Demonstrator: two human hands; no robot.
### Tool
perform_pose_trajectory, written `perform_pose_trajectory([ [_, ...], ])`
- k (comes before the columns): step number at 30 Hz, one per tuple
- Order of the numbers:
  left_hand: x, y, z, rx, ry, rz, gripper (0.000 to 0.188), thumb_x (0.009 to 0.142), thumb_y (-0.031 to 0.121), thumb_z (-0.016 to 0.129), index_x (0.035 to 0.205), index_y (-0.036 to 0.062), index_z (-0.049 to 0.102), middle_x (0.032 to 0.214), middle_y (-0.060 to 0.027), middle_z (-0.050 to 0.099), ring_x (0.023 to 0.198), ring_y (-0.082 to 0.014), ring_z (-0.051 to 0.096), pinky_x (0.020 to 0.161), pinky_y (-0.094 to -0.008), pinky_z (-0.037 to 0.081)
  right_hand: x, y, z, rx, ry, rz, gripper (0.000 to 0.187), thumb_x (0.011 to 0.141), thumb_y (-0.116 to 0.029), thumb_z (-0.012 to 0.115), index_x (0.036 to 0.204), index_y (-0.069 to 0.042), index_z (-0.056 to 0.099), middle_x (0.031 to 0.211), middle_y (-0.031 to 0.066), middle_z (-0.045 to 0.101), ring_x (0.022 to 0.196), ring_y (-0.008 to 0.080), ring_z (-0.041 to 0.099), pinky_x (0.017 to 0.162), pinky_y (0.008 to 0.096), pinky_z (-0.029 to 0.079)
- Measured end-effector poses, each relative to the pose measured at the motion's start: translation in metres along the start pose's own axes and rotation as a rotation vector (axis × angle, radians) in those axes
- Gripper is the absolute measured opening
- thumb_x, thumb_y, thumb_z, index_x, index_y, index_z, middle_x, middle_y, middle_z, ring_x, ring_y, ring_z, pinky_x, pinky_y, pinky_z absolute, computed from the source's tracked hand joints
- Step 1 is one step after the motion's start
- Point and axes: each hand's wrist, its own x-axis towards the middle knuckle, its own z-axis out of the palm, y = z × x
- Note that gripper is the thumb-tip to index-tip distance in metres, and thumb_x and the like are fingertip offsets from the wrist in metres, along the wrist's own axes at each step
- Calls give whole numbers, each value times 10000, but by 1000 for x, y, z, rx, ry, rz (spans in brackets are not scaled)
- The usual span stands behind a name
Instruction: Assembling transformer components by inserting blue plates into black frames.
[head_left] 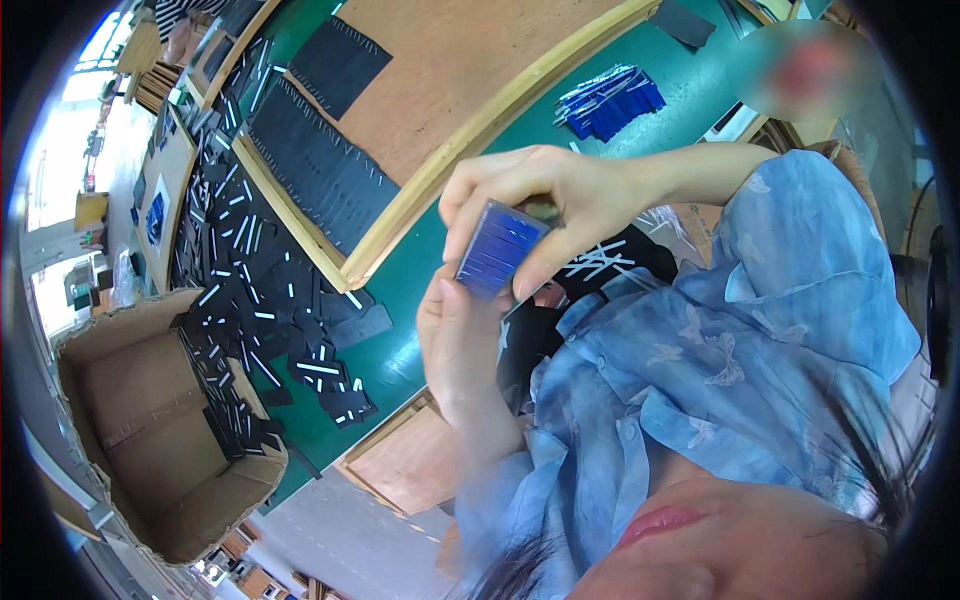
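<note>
Between my two hands is a small rectangular blue solar panel (498, 250), tilted, with thin light lines across its face and a grey edge. My right hand (560, 205) curls over its upper end, with the thumb along one side. The fingers of my left hand (455, 325) pinch its lower corner. Part of the panel is hidden behind the fingers. Both hands are raised in front of my chest, above the green table (395, 325). On the table beyond my right hand lies a bundle of blue strips (612, 103) with silvery ends.
A wood-framed board (480, 50) carries rows of black strips (320, 165). Loose black pieces with white strips (265, 290) spread left of it, beside an open cardboard box (150, 400). More black pieces with white strips (600, 260) lie close to my body. A person (180, 30) is at far left.
</note>
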Motion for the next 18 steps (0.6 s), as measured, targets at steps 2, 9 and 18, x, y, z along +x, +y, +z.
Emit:
perform_pose_trajectory([
  [2, 5, -3, 6, -10, 55, 14, 469, 949, 395, 468, 1168, -18, 509, 1125, -175, 589, 970, -249, 568, 814, -330, 492, 11, -7, -5, -1, -62, 131, 355, 707, -114, 787, 1021, -48, 634, 1038, 50, 540, 887, 117, 556, 701, 218, 454],
  [9, 13, -19, 5, 293, 195, 142, 504, 992, 402, 341, 1189, -41, 481, 1182, -249, 555, 929, -236, 589, 779, -309, 500, 83, 51, -114, -1190, 1, 302, 343, 675, -201, 739, 971, -56, 645, 881, 98, 649, 870, 275, 621, 729, 373, 477],
  [18, 4, -16, 1, 405, 399, 261, 348, 976, 249, 427, 1151, -40, 512, 1098, -222, 605, 874, -222, 599, 733, -303, 490, 117, 100, -124, -1194, -19, 242, 293, 723, -240, 726, 973, -100, 661, 952, 58, 609, 909, 242, 598, 737, 362, 468],
])
